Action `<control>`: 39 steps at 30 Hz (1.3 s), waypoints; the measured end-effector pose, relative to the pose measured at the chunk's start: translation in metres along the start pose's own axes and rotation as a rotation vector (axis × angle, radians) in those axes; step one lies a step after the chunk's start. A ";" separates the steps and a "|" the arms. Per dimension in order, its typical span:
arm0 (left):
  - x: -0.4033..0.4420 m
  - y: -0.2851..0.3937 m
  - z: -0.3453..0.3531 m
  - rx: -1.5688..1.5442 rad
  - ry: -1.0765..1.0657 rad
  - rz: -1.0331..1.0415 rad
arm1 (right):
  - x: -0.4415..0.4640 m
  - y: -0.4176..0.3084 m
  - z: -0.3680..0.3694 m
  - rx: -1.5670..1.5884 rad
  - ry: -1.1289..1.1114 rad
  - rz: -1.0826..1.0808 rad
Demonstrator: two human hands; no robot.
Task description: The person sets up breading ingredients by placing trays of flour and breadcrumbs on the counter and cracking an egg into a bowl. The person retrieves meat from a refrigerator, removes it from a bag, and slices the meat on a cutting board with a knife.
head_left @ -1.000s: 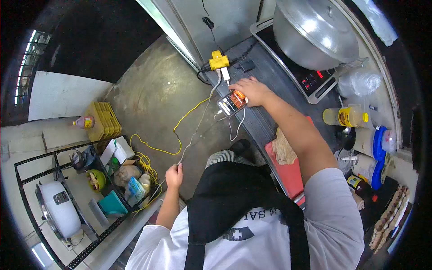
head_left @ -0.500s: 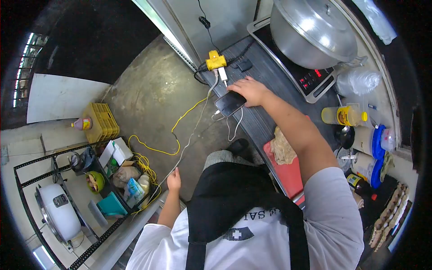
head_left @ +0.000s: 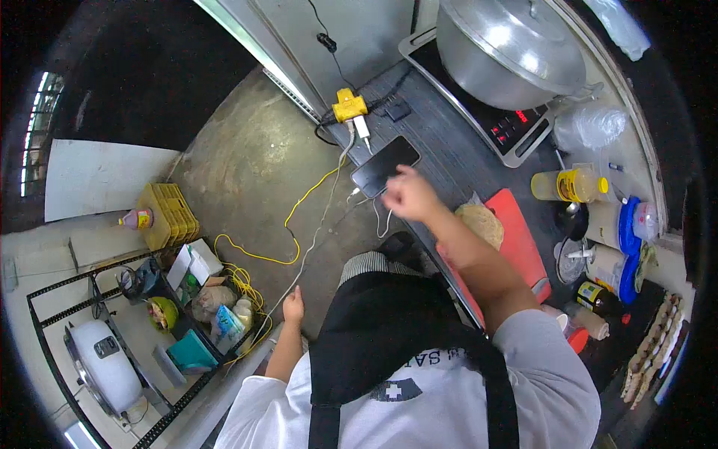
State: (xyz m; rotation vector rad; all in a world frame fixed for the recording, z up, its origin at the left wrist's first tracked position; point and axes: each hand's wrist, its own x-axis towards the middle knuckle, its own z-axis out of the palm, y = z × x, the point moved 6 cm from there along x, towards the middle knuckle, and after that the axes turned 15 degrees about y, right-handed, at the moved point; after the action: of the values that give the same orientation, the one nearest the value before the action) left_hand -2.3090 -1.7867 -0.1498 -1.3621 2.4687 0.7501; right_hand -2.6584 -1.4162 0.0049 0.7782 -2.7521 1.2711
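Note:
A black phone [head_left: 387, 166] lies screen up on the dark counter, its lower end near the counter's edge. My right hand [head_left: 411, 196] is over the phone's near corner, slightly blurred, one finger stretched toward the screen and the others bent. Nothing shows in its grasp. A white charging cable [head_left: 380, 217] loops below the phone's end. Low on the left, my left hand [head_left: 294, 305] hangs beside a long pale cord [head_left: 318, 241]. Its thumb points up and its fingers are mostly hidden, so whether it touches the cord is unclear.
A yellow power outlet [head_left: 349, 105] with plugs sits at the counter's corner. Beyond are a lidded pot [head_left: 516, 56] on a lit induction cooker [head_left: 514, 133] and an oil bottle [head_left: 570, 185]. Flatbread [head_left: 481, 225] overlaps a red board [head_left: 516, 239]. A yellow cord [head_left: 295, 217] crosses the floor.
My right hand has come off the phone's far side toward me, uncovering it. The phone lies turned a little differently. The view has shifted, and more of the red board shows.

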 end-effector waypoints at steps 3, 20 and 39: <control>0.007 -0.007 0.011 0.049 -0.098 -0.023 | -0.018 -0.035 0.031 0.052 -0.045 -0.140; 0.007 0.037 -0.002 -0.074 -0.200 -0.061 | -0.015 -0.043 0.055 0.013 -0.037 -0.152; -0.008 0.427 -0.007 0.127 0.074 1.097 | -0.037 -0.008 0.017 0.258 0.418 0.304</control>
State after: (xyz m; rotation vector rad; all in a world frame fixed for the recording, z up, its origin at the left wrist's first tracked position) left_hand -2.6615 -1.5969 -0.0015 0.1318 3.1469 0.6717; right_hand -2.6187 -1.4170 -0.0087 0.0696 -2.4528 1.6414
